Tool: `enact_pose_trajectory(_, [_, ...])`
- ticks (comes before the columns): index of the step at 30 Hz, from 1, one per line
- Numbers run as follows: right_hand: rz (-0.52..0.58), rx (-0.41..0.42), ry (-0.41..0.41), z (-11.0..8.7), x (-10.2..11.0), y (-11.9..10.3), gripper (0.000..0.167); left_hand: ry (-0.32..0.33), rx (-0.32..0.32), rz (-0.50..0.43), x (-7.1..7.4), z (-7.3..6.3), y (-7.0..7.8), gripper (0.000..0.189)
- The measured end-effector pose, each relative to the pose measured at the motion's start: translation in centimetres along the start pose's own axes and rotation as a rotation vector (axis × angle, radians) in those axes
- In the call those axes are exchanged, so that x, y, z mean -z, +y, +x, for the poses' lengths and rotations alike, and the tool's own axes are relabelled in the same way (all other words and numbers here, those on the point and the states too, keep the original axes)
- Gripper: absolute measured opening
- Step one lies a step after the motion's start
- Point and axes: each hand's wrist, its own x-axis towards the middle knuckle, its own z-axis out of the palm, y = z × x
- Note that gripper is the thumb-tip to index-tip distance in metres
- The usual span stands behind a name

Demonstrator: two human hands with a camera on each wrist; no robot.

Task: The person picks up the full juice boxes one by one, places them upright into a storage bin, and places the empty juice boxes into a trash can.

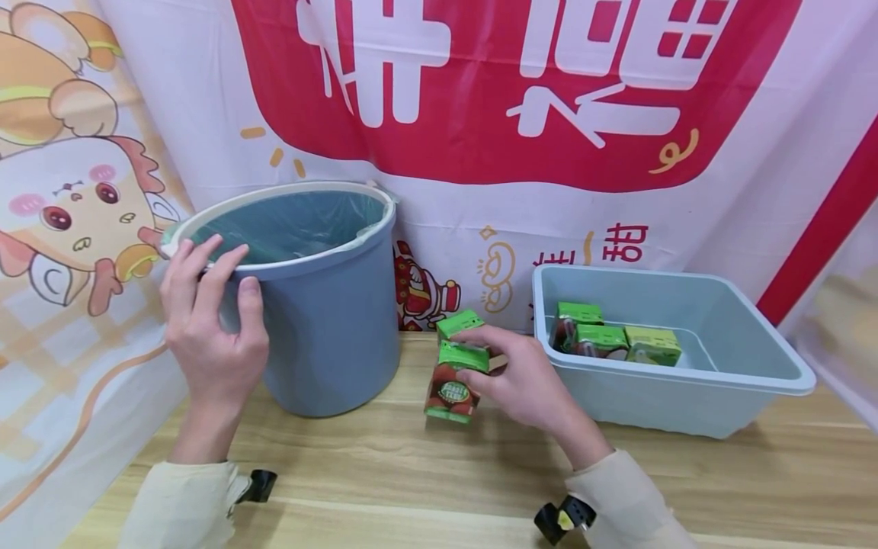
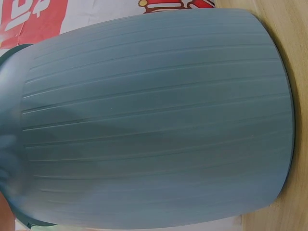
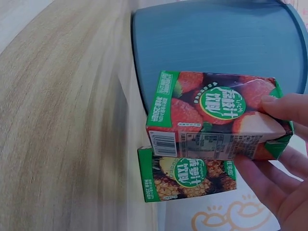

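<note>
My left hand [image 1: 216, 335] grips the near left rim of a blue trash bin [image 1: 329, 335], fingertips over the edge and thumb outside. In the left wrist view the ribbed bin wall [image 2: 154, 120] fills most of the picture. My right hand [image 1: 521, 377] holds a lychee juice box [image 3: 216, 106] by one end between thumb and fingers, in front of the bin. Close behind it is a pineapple juice box [image 3: 192, 180], partly covered by the lychee one. From the head view mostly the green top of this second box [image 1: 458, 322] shows.
A grey-blue plastic basin [image 1: 672, 396] stands at the right on the wooden table [image 1: 411, 488], with several juice boxes [image 1: 600, 339] inside. A clear liner [image 1: 288, 221] lines the bin. A printed cloth [image 1: 466, 229] hangs behind everything.
</note>
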Motion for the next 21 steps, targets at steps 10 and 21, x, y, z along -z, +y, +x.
enact_pose_trajectory(10, [0.057, 0.029, 0.012, -0.1, 0.2, -0.5, 0.042, 0.01, -0.002, -0.009, 0.1, 0.0, 0.0, 0.041])
enact_pose_trajectory(21, [0.153, 0.064, 0.106, 0.2, 0.5, -1.6, 0.033, 0.018, -0.01, -0.008, 0.1, 0.0, 0.0, 0.041])
